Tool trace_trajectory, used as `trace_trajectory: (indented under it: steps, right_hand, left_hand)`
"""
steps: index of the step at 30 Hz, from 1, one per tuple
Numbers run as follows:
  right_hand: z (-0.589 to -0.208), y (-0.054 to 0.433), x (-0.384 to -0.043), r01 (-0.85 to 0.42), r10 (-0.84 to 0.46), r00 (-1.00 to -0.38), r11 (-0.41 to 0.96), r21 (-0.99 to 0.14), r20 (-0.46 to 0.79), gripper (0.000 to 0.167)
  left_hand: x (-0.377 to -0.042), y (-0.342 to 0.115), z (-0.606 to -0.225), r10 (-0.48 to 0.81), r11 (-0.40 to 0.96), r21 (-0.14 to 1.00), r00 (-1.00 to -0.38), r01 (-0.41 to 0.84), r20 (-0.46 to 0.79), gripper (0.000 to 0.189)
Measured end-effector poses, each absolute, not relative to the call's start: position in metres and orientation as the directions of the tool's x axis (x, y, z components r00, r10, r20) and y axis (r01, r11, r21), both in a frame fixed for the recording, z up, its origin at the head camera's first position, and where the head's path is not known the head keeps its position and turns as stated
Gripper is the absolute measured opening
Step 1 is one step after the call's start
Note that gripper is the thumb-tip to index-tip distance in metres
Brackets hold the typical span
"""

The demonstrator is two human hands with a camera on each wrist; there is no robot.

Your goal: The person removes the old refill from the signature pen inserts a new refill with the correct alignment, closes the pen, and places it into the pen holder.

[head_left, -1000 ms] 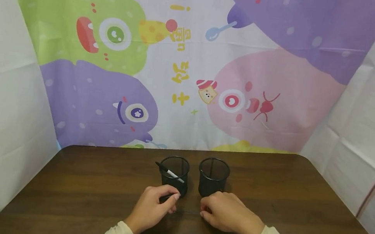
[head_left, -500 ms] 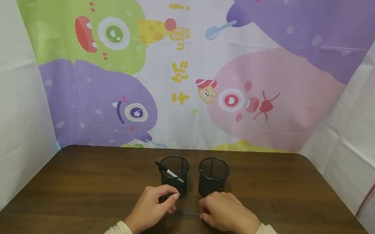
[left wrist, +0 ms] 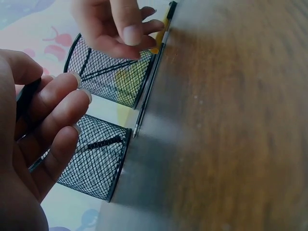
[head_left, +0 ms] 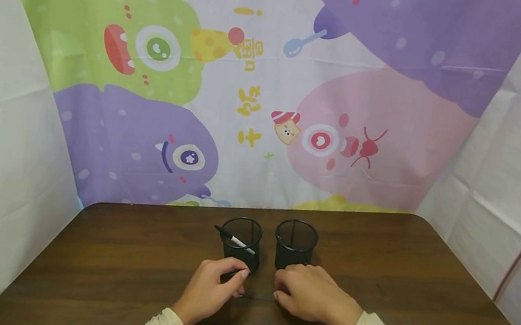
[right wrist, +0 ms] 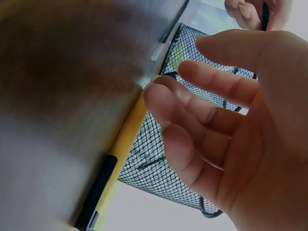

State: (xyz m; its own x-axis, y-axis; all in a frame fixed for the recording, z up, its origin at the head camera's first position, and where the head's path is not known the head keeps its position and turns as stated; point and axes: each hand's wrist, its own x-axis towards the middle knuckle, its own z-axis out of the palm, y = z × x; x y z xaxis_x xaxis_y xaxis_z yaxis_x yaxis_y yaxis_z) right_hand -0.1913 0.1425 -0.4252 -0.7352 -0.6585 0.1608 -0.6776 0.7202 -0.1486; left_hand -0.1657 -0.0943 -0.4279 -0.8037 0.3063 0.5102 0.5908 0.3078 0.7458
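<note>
My left hand [head_left: 213,287] curls its thumb and fingers round a slim black pen part [left wrist: 28,96], mostly hidden in the palm. A thin pen refill [left wrist: 151,82] with a metal tip and a clear end lies on the table between my hands. My right hand [head_left: 315,294] is beside the refill's clear end, its fingers loosely bent with nothing between them. Below those fingers in the right wrist view, a yellow pen [right wrist: 127,132] with a black end lies on the table; the right hand hides it from the head view.
Two black mesh pen holders stand just beyond my hands: the left holder [head_left: 253,262] has a black-and-white marker [head_left: 237,241] leaning in it, and the right holder [head_left: 294,256] has a thin dark stick inside. The brown wooden table [head_left: 132,255] ends at a cartoon-print cloth [head_left: 249,177].
My right hand has shifted slightly to the left, its fingertips parting a little by the refill's end. The left hand keeps its grip on the black pen part and the holders stay put.
</note>
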Motion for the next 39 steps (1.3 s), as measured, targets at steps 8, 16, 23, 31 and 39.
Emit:
trace_trajectory:
  steps: [8,16,23,31,39]
  right_hand:
    - [-0.42,0.141,-0.189,-0.693,-0.666,-0.72,0.703,-0.161,0.193,0.007]
    - [-0.413,0.146,-0.189,-0.69,-0.658,-0.724,0.697,-0.197,0.208,0.008]
    - [-0.409,0.146,-0.189,-0.701,-0.644,-0.708,0.687,-0.188,0.289,0.008]
    - [-0.399,0.15,-0.189,-0.719,-0.619,-0.676,0.673,-0.173,0.399,0.008]
    - [-0.39,0.156,-0.194,-0.721,-0.593,-0.653,0.676,-0.15,0.471,0.01]
  left_hand:
    - [-0.166,-0.095,-0.429,0.313,0.308,0.756,-0.812,0.578,0.493,0.012]
    - [-0.165,-0.093,-0.428,0.307,0.312,0.738,-0.799,0.598,0.517,0.011]
    - [-0.176,-0.095,-0.444,0.312,0.321,0.755,-0.817,0.572,0.486,0.013]
    - [-0.185,-0.102,-0.457,0.332,0.311,0.76,-0.814,0.571,0.476,0.005]
    - [-0.186,-0.102,-0.457,0.355,0.303,0.732,-0.785,0.61,0.508,0.012]
